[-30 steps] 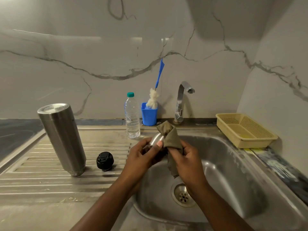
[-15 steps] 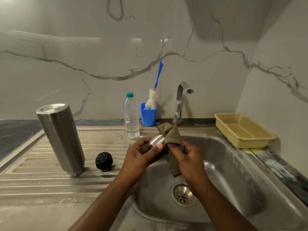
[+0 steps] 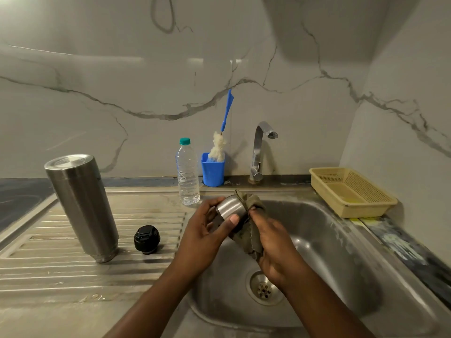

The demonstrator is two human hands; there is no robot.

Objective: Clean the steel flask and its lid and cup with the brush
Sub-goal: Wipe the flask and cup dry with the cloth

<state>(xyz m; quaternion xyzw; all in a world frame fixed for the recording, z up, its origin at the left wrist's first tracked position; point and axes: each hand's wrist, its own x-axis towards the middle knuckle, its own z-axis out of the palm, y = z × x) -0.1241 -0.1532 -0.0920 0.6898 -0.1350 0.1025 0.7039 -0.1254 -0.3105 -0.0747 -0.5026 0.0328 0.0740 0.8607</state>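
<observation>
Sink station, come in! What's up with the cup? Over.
Left hand grips the steel cup over the sink. Right hand holds a cloth against it. Flask and lid on the drainboard, brush in blue holder. Nothing in the way.

Silver flask (image 3: 81, 206), black lid (image 3: 147, 239), olive cloth (image 3: 255, 203), blue holder (image 3: 212, 173), yellow basket (image 3: 349, 211) (mesh-patterned), grey-veined wall (image 3: 97, 69)

Flask (image 3: 81, 206): brushed steel, satin sheen. Cup (image 3: 230, 208): same brushed steel, smooth. Lid (image 3: 147, 239): black plastic, slightly glossy. Cloth (image 3: 253, 202): olive fabric, matt, creased. Sink (image 3: 329, 240): stainless steel, dull and streaked. Bottle (image 3: 187, 176): clear plastic. Basket (image 3: 351, 191): cream plastic, perforated. Wall (image 3: 97, 69) looks like glossy veined marble.
</observation>
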